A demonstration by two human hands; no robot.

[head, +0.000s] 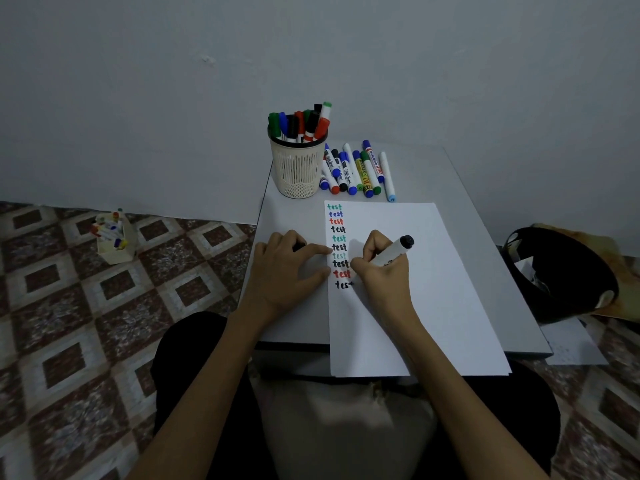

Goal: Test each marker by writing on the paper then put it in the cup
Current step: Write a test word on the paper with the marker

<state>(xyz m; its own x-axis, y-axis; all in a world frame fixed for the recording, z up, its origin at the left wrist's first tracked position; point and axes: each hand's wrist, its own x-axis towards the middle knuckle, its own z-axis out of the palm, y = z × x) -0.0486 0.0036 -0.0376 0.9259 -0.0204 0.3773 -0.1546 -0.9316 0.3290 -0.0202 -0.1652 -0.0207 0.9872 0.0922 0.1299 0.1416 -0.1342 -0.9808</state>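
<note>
1. right hand [381, 268]: fingers curled round a white marker [394, 252], black end pointing up and to the right. its tip is hidden behind the fingers, low at the paper.
2. paper [433, 289]: white sheet lying flat on the counter [485, 202], its near end overhanging the counter's front edge. a column of the word "test" runs down its left margin in green, blue, red and black. the lowest entry, in black, sits just beside the right hand.
3. left hand [287, 268]: rests on the counter at the sheet's left edge, index finger and thumb stretched to touch that edge. the other fingers are curled over a small dark piece [299, 245]; what it is cannot be told.
4. cup [298, 171]: cream slotted holder, upright at the far left of the counter, beyond the sheet. capped markers [301, 123] stand in it.
5. loose markers [356, 171]: a row lying just right of the cup, side by side.
6. floor [86, 306]: patterned tiles. a small box [114, 240] of markers stands on it, left of the counter.
7. a dark bag [561, 275] lies right of the counter.
</note>
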